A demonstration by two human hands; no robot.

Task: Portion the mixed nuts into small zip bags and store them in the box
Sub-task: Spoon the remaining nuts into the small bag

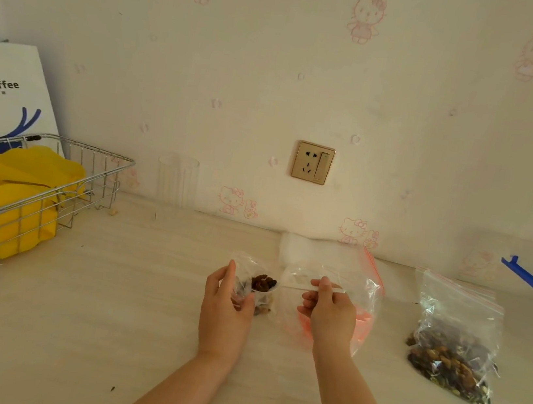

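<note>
Wire basket (104, 175) holding yellow bag (21, 181); perhaps a clear tumbler (177, 182).

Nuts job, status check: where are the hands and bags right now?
Left hand grips small bag with nuts inside. Right hand pinches clear empty bag. Big nut bag at right, untouched. Nothing in the way.

Wire basket (66, 180) far left, nut bag (452, 358) right, small bags (256, 289) between.

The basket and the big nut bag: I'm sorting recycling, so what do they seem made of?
Basket: likely steel wire, shiny chrome-like finish, thin glinting rods. Big nut bag: clear, glossy, crinkled plastic film, nuts showing through, red zip strip.
</note>
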